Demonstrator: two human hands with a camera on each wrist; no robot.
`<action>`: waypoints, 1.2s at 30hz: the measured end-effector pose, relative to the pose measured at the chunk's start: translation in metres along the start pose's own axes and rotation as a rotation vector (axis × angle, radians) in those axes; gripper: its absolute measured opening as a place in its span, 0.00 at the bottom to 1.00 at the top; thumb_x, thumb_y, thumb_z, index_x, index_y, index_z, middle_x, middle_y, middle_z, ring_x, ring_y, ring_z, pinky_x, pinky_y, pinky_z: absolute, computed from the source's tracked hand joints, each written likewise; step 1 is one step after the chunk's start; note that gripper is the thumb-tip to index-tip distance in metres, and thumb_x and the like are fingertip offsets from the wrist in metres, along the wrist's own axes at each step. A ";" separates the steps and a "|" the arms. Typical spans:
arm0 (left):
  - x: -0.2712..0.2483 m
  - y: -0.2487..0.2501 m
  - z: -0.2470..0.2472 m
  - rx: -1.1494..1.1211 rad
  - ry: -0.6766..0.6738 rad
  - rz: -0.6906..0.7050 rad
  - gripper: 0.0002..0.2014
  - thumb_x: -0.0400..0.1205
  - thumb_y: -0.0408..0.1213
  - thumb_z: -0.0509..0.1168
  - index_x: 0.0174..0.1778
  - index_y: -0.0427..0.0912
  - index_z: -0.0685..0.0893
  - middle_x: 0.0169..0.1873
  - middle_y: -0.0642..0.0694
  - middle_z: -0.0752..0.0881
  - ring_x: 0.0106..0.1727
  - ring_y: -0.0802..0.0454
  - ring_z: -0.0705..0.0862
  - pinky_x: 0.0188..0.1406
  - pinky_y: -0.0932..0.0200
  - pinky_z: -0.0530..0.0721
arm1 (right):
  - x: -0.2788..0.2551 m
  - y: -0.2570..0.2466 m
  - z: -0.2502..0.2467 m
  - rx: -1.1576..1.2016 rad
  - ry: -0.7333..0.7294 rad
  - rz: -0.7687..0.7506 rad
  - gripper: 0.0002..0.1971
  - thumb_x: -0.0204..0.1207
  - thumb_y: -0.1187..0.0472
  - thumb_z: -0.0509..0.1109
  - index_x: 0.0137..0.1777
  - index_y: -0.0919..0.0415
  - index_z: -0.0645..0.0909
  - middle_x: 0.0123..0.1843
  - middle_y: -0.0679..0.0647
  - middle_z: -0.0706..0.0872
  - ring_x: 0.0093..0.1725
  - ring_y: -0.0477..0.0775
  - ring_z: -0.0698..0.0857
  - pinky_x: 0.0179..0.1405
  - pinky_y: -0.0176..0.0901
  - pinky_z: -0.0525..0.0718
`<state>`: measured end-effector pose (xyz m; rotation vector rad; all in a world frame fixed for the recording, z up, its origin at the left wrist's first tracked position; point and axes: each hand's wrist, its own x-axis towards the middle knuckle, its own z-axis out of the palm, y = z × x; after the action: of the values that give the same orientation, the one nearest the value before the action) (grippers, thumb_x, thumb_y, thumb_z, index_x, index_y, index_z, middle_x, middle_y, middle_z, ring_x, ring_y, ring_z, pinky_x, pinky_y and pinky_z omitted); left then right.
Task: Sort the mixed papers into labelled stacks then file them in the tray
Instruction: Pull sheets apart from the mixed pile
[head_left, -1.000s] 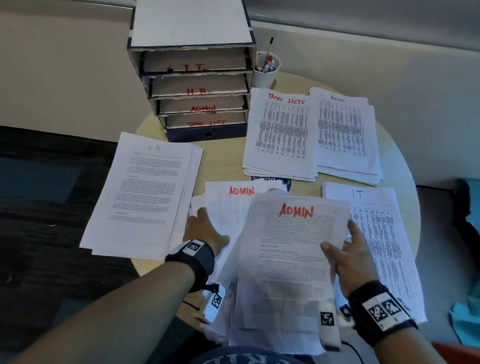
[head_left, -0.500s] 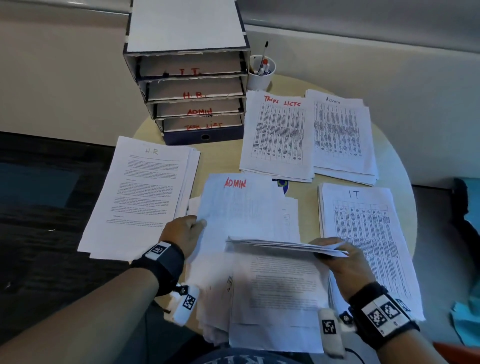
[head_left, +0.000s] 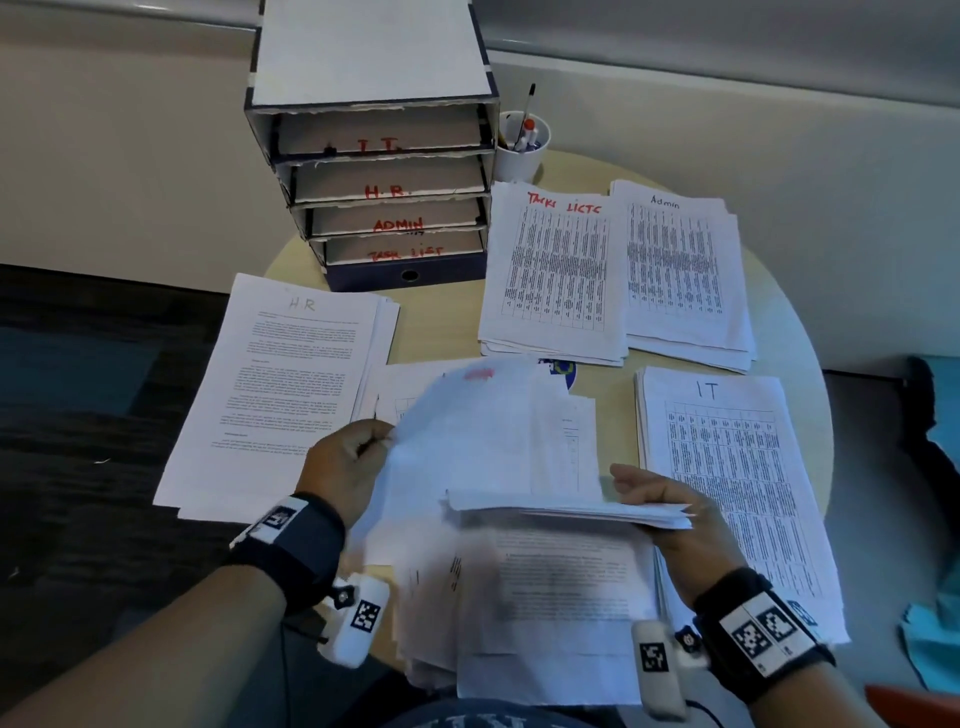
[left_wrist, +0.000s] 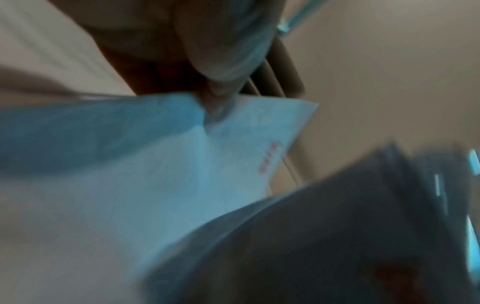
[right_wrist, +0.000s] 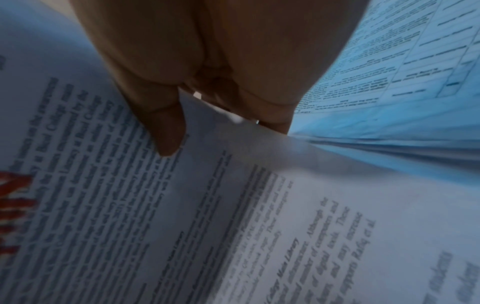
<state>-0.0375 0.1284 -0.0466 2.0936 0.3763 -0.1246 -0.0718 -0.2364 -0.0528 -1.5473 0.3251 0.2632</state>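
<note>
My left hand (head_left: 358, 457) pinches the left edge of a sheet marked ADMIN in red (head_left: 483, 415), lifted and blurred above the mixed pile (head_left: 550, 613) at the table's near edge. In the left wrist view the thumb (left_wrist: 221, 67) presses that ADMIN sheet (left_wrist: 182, 164). My right hand (head_left: 665, 504) grips a thin flat bundle of papers (head_left: 571, 509), thumb on top; the right wrist view shows the thumb (right_wrist: 166, 131) on its printed top page (right_wrist: 233, 216). The labelled filing tray (head_left: 374, 182) stands at the back, with slots IT, H.R., ADMIN, TASK LIST.
Sorted stacks lie on the round table (head_left: 436, 332): HR (head_left: 291, 384) on the left, Tasks Lists (head_left: 556, 270) and Admin (head_left: 680, 270) at the back right, IT (head_left: 737, 478) on the right. A white cup of pens (head_left: 522, 145) stands beside the tray.
My right hand tipped its ADMIN bundle from upright to flat. My left hand left the pile's top, slid to its left edge and now lifts the ADMIN sheet.
</note>
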 end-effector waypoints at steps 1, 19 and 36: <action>-0.002 0.001 0.002 -0.176 -0.060 -0.089 0.05 0.82 0.28 0.68 0.43 0.36 0.88 0.34 0.44 0.83 0.33 0.54 0.78 0.33 0.63 0.76 | 0.000 0.001 0.001 0.021 -0.012 0.006 0.12 0.68 0.86 0.72 0.36 0.69 0.86 0.63 0.52 0.90 0.65 0.54 0.87 0.60 0.46 0.86; 0.014 0.011 0.050 0.418 -0.239 -0.284 0.32 0.75 0.55 0.70 0.73 0.46 0.74 0.67 0.43 0.78 0.64 0.41 0.81 0.61 0.51 0.81 | 0.010 -0.002 0.008 0.210 0.131 0.127 0.27 0.66 0.68 0.76 0.66 0.62 0.74 0.57 0.67 0.91 0.55 0.69 0.90 0.50 0.65 0.90; 0.021 0.019 0.075 0.580 -0.248 -0.318 0.37 0.70 0.50 0.77 0.68 0.40 0.68 0.63 0.39 0.74 0.59 0.36 0.83 0.50 0.49 0.82 | 0.003 0.009 -0.006 -0.083 0.069 0.086 0.28 0.66 0.93 0.53 0.31 0.60 0.83 0.43 0.63 0.91 0.45 0.63 0.89 0.45 0.51 0.89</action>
<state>-0.0072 0.0602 -0.0758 2.5262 0.5683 -0.7516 -0.0726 -0.2425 -0.0623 -1.6290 0.4401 0.2945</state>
